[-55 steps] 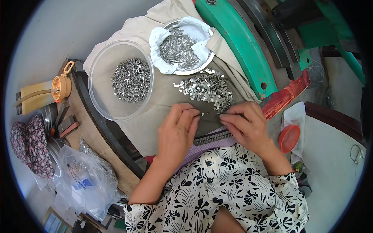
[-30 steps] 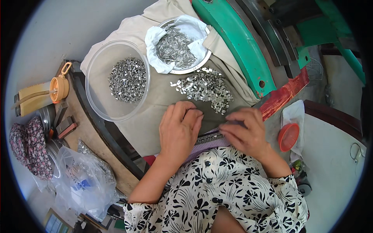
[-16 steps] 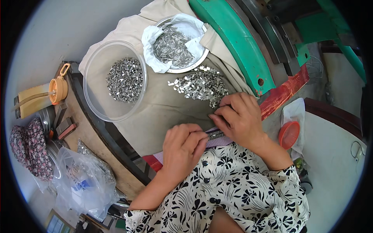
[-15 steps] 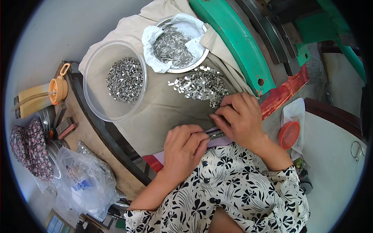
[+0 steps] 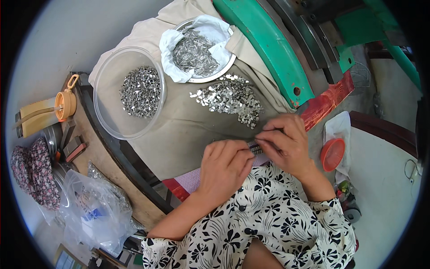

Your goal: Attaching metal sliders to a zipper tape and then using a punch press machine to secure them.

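My left hand is closed, fingers curled over one end of a narrow dark strip with a row of small shiny metal pieces along it. My right hand hovers at the strip's other end, thumb and forefinger pinched; whatever sits between them is too small to make out. Just beyond the right fingertips lies a loose pile of small flat metal pieces on the grey-brown cloth. Under the left wrist shows a strip of pinkish checked fabric.
A clear round tub of small metal parts stands left. Beside it, a metal bowl lined with white plastic holds thin metal pins. A green machine frame borders the cloth at right. A plastic bag and a red basket flank me.
Both hands have shifted slightly right with the strip. My right hand has drawn back from the edge of the metal pile toward my body.
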`<state>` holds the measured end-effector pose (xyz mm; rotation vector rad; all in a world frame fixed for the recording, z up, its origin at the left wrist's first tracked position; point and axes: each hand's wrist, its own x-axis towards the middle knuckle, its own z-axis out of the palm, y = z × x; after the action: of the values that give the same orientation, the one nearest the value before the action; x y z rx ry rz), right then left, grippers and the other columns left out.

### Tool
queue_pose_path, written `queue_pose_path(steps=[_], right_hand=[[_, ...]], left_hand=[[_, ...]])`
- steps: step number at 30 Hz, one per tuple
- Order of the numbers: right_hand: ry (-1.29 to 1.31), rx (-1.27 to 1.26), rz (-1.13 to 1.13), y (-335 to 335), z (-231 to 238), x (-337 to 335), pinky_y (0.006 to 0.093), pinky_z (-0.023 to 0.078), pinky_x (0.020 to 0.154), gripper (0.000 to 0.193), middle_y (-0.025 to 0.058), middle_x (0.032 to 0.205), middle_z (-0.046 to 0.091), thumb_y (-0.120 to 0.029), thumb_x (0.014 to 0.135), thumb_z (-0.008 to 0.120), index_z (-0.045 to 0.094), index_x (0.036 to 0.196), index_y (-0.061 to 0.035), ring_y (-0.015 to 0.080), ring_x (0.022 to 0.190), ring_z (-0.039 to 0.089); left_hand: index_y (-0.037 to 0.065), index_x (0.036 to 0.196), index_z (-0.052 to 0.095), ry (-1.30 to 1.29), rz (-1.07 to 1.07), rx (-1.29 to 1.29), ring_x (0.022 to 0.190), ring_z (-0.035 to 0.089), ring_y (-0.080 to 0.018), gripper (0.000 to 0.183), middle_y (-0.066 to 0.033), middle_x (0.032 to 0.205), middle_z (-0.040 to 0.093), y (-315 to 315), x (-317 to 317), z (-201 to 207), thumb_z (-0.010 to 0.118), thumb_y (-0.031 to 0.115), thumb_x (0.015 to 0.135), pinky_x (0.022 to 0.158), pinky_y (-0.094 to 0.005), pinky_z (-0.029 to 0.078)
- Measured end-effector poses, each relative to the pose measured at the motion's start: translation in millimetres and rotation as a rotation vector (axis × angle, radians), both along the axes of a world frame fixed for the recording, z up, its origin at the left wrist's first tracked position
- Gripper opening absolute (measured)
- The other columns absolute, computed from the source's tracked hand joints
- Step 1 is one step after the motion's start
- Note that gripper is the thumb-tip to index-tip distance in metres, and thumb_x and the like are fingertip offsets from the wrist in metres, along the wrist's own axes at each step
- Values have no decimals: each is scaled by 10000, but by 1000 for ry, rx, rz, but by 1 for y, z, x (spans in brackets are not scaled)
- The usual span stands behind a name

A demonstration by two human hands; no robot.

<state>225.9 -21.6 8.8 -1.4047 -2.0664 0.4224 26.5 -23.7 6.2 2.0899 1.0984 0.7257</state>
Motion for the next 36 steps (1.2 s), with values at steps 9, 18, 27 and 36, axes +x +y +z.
queue_pose_path(steps=[9, 18, 27, 36], right_hand=[[32, -46, 2, -26, -6, 8, 386, 430, 768, 220, 22, 943, 614, -108, 653, 811, 718, 853, -97, 248, 905, 595], [14, -20, 25, -28, -7, 5, 394, 431, 789, 266, 18, 964, 629, -120, 627, 819, 759, 886, -124, 255, 903, 586], [-152, -14, 118, -20, 1, -6, 421, 416, 878, 238, 5, 1080, 625, -148, 655, 802, 689, 863, -120, 261, 1031, 557], [-187, -54, 144, -14, 8, -7, 433, 423, 917, 203, 18, 1120, 621, -134, 690, 765, 654, 856, -97, 246, 1082, 555]], left_hand=[[84, 959, 631, 96, 9, -9, 935, 575, -212, 237, -17, 1025, 603, -3, 1, -5, 744, 108, 753, 843, -373, 412], [93, 935, 664, 134, 38, 26, 900, 584, -230, 235, -16, 1003, 624, -8, -8, -4, 783, 87, 732, 826, -370, 404], [94, 898, 666, 194, -64, 141, 900, 588, -206, 200, -4, 988, 618, -1, -7, 1, 754, 74, 720, 817, -358, 417], [98, 884, 660, 105, 87, 16, 863, 581, -217, 194, -1, 957, 614, 16, -15, 3, 759, 59, 720, 766, -362, 414]])
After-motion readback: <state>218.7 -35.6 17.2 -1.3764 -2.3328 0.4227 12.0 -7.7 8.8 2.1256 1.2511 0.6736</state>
